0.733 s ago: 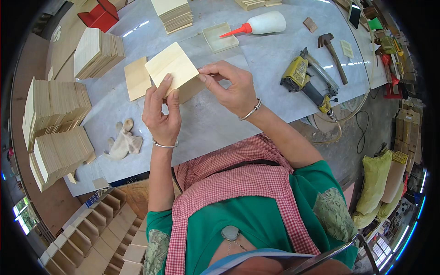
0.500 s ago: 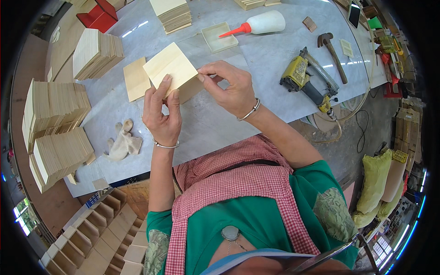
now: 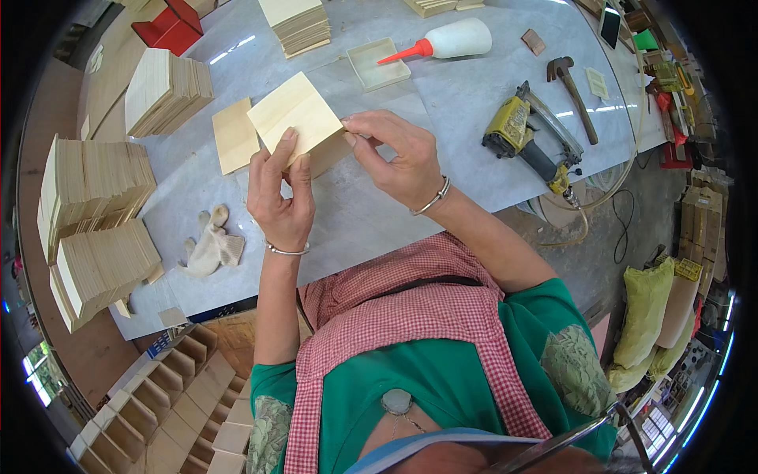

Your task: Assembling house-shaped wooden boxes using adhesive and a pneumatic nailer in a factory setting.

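Between my hands, above the table, is a pale square wooden panel (image 3: pixel 296 110), with a second panel (image 3: pixel 328 154) meeting it at an angle underneath. My left hand (image 3: pixel 280 189) grips the near edge, its index finger and thumb on the top face. At the right corner, my right hand (image 3: pixel 399 154) pinches with thumb and forefinger; whether something small sits in that pinch I cannot make out. Another thin wooden panel (image 3: pixel 234 138) lies flat on the table just left of the held pieces.
Stacks of wooden panels (image 3: pixel 103 189) line the table's left side. A white glue bottle (image 3: pixel 458 39) with red nozzle rests on a shallow tray (image 3: pixel 387 77). Rightward lie a yellow nail gun (image 3: pixel 513 126) with hose and a hammer (image 3: pixel 572 95). A cloth glove (image 3: pixel 212 243) lies near my left wrist.
Both hands and the held panels have shifted very slightly to the right. The grip looks the same, and nothing else on the table has moved.
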Demonstrator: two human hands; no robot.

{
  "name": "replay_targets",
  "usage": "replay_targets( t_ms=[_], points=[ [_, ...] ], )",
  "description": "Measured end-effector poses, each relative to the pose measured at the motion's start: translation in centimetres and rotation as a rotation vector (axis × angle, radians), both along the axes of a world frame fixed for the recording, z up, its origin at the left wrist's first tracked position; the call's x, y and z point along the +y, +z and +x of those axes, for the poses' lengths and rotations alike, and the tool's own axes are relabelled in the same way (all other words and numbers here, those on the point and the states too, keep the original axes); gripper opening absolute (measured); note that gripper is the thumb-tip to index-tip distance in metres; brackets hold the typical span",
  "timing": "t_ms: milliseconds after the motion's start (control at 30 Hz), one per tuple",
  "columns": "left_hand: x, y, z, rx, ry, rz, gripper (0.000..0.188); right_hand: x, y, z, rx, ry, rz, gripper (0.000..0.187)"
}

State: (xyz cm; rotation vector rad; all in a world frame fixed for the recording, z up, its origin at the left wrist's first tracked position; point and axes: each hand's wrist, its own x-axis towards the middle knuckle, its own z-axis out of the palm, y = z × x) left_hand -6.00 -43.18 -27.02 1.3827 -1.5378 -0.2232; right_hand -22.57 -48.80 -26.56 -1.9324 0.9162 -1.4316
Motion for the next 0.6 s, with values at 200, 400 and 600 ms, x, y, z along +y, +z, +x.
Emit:
replay_targets(
  t_ms=[200, 400, 600],
  points=[
    [-0.10, -0.58, 0.15, -0.007, -0.005, -0.034, 0.027, -0.44, 0.15, 0.12, -0.006, 0.001, 0.031, 0.015],
    [-0.09, -0.50, 0.22, -0.040, -0.005, -0.044, 0.027, -0.65, 0.56, 0.05, -0.028, 0.010, 0.039, 0.008],
    [-0.20, -0.91, 0.04, -0.017, -0.004, -0.100, 0.026, -0.58, 0.49, -0.13, -0.008, 0.026, 0.047, 0.008]
  ],
)
